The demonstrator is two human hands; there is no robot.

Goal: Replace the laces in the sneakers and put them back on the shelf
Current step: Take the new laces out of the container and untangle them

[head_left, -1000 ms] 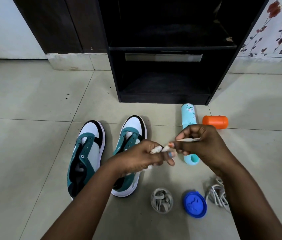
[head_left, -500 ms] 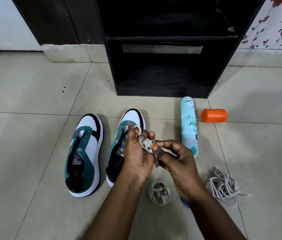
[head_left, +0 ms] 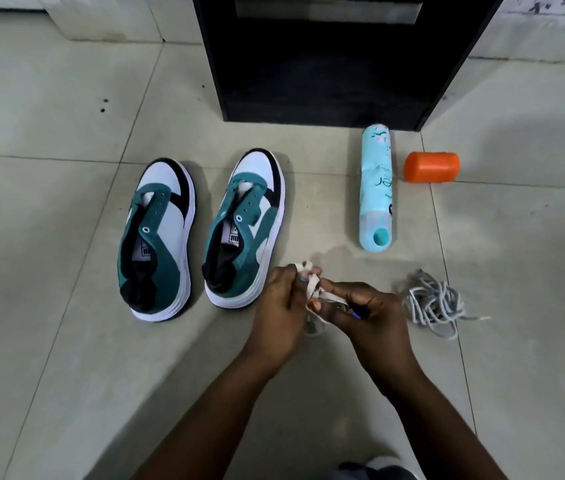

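Two unlaced teal, white and black sneakers (head_left: pixel 201 233) stand side by side on the floor tiles, toes toward the black wooden shelf (head_left: pixel 326 64); a loose tangle of grey-white laces (head_left: pixel 435 303) lies well right.

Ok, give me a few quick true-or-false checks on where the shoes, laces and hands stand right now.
1. Both sneakers, the left sneaker and the right sneaker, sit on the floor without laces. True.
2. The left hand and right hand together hold a white lace. True.
3. The spray can stands upright. False: it lies on its side.
4. The orange cap is on the can. False: it lies apart, to its right.
5. A pile of laces lies on the floor beside the right hand. True.
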